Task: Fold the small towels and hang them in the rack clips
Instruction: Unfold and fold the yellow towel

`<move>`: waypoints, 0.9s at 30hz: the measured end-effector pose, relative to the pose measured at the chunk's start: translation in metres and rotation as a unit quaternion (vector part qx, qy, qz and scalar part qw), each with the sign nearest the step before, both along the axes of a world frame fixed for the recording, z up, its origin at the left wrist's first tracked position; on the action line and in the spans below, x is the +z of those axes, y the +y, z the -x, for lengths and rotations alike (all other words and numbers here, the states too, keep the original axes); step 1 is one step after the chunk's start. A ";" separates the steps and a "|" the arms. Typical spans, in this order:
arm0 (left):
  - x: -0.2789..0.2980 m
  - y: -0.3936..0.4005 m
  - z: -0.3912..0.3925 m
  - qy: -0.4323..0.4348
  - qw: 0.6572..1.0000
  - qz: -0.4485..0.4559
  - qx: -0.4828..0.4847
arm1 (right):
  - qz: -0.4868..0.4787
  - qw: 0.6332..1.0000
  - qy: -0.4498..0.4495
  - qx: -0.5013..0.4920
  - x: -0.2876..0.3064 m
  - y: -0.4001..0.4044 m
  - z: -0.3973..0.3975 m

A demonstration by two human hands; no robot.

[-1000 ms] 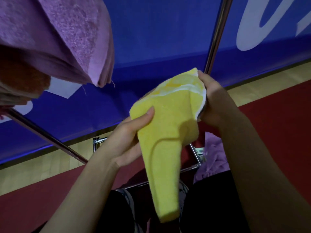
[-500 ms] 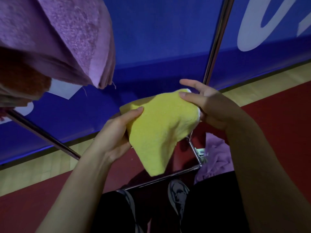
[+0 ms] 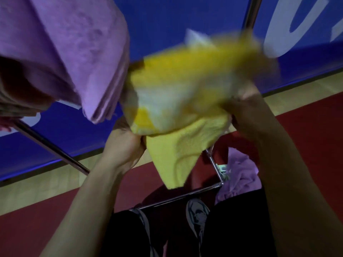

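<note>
A small yellow towel (image 3: 185, 141) with a white patterned side is raised in front of me, its upper part blurred by motion. My left hand (image 3: 124, 145) grips its lower left edge, fingers curled into the cloth. My right hand (image 3: 243, 108) holds the right edge, mostly hidden behind the towel. A purple towel (image 3: 74, 52) hangs folded from the rack at the upper left, with an orange-brown one partly showing beneath it. No rack clip is visible.
A metal rack pole (image 3: 53, 151) slants at the left and another pole (image 3: 250, 13) rises at the top right. The rack's lower frame (image 3: 185, 195) runs below. A loose purple towel (image 3: 239, 175) lies at the lower right. A blue banner stands behind.
Both hands have lifted the yellow towel upward and spread it wider, flipping its white patterned side toward me. The left hand moved from a light touch to a fist on the edge.
</note>
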State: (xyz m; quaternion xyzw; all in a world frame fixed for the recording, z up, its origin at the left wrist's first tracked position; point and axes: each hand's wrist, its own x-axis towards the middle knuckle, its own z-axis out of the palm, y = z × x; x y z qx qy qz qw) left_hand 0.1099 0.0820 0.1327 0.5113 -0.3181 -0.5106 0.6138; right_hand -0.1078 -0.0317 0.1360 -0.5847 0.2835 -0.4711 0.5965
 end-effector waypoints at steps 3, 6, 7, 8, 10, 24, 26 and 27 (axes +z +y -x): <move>-0.012 -0.002 -0.004 -0.038 0.999 -0.012 -0.010 | 0.049 0.987 0.140 0.062 -0.010 -0.004 0.010; -0.015 -0.006 -0.010 -0.058 0.998 -0.036 0.013 | 0.070 0.987 0.146 0.018 -0.008 0.000 0.005; -0.014 -0.006 -0.011 -0.057 0.998 -0.031 0.016 | 0.079 0.987 0.142 -0.001 -0.008 0.000 0.004; -0.012 -0.007 -0.010 -0.053 0.998 -0.025 0.012 | 0.093 0.984 0.150 -0.019 -0.007 0.001 0.003; -0.008 -0.007 -0.010 -0.038 0.999 -0.031 0.015 | 0.122 0.976 0.177 -0.030 -0.008 -0.001 0.004; -0.017 -0.008 -0.014 0.001 0.988 -0.092 -0.125 | 0.197 0.925 0.324 0.020 -0.006 -0.004 0.020; -0.016 -0.007 -0.009 0.051 0.978 -0.086 -0.181 | 0.200 0.925 0.320 0.051 -0.006 -0.004 0.019; -0.016 -0.006 -0.008 0.084 0.973 -0.083 -0.199 | 0.199 0.926 0.317 0.057 -0.008 -0.005 0.019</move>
